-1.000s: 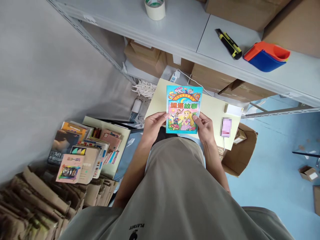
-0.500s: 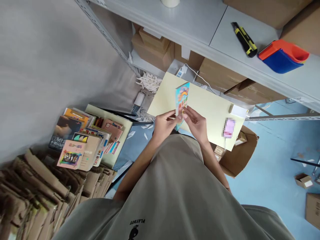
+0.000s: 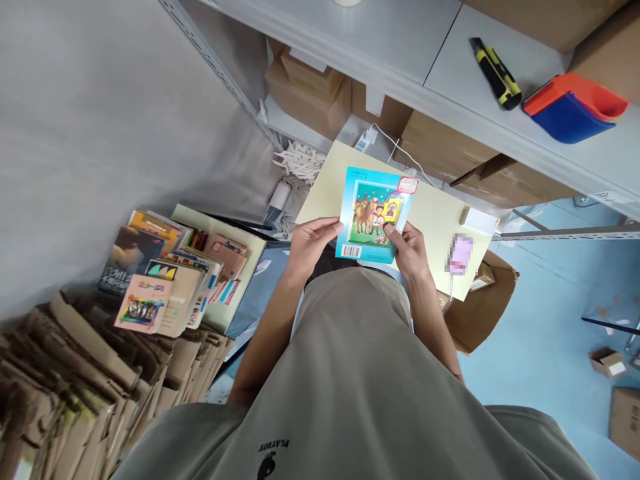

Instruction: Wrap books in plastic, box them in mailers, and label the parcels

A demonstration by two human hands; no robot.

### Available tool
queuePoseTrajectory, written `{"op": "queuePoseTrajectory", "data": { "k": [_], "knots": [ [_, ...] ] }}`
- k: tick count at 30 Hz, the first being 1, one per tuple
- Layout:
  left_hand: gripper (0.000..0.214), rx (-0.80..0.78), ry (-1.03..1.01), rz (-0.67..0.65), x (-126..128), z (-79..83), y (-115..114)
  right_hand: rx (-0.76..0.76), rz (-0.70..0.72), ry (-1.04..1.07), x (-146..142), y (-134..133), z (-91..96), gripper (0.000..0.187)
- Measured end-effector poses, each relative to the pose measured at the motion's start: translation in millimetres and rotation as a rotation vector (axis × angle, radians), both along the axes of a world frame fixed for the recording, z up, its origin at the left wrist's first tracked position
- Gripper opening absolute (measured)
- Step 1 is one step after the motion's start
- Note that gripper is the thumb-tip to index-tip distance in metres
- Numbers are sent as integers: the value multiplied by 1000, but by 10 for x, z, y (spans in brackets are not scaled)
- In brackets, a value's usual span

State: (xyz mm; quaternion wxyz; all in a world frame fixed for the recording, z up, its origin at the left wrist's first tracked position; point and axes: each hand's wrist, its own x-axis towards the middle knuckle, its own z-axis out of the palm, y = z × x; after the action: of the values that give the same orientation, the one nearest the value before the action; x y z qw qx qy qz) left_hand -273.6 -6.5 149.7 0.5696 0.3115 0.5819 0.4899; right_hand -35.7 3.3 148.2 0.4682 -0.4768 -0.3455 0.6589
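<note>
I hold a thin children's picture book [image 3: 374, 212] with a turquoise cover in front of my chest, above a pale yellow table [image 3: 435, 220]. Its back cover faces me, showing a horse picture and a barcode at the lower left. My left hand [image 3: 311, 244] grips the book's left edge, thumb on the cover. My right hand [image 3: 411, 248] pinches the lower right corner, thumb on top.
Stacks of books [image 3: 165, 280] lie on the floor at the left beside flattened cardboard [image 3: 75, 380]. A grey shelf [image 3: 400, 53] above carries a yellow-black utility knife [image 3: 496, 72] and red-blue bins [image 3: 575, 107]. Cardboard boxes [image 3: 310, 87] sit under it. A pink object [image 3: 460, 253] lies on the table.
The book has been turned over: a second ago its front cover faced me, half a second ago it stood edge-on, now the back cover shows. Both hands kept hold.
</note>
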Motion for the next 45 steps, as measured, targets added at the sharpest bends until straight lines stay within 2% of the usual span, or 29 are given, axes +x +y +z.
{"op": "queuePoseTrajectory", "data": {
  "k": [6,10,17,22,25,28,30,34,36,38,42,45],
  "knots": [
    [57,39,-15,-81,-11,38,4,15,38,-78,56,12,-1,58],
    [49,122,15,-129,-18,37,28,125,40,-125,107,19,39,52],
    [9,396,412,-122,-76,129,65,385,136,-292,267,87,151,40],
    [20,485,443,-154,-75,207,128,422,117,-320,319,106,197,35],
    [26,450,336,-126,-40,197,139,408,90,-353,309,77,196,36],
    [41,367,281,-111,-28,169,132,336,-11,-369,277,39,156,54],
    [44,320,299,-141,-53,154,130,274,-86,-350,262,25,116,62],
    [53,192,221,-263,-169,131,134,228,-111,-379,286,33,87,49],
    [60,138,151,-300,-209,108,141,207,-78,-394,304,38,100,52],
    [63,114,120,-274,-202,74,152,180,-40,-369,294,35,114,57],
    [62,66,136,-122,-72,7,171,94,-23,-352,192,14,125,58],
    [69,51,148,-94,-2,-2,174,67,-29,-342,119,-2,135,65]
  ]
}}
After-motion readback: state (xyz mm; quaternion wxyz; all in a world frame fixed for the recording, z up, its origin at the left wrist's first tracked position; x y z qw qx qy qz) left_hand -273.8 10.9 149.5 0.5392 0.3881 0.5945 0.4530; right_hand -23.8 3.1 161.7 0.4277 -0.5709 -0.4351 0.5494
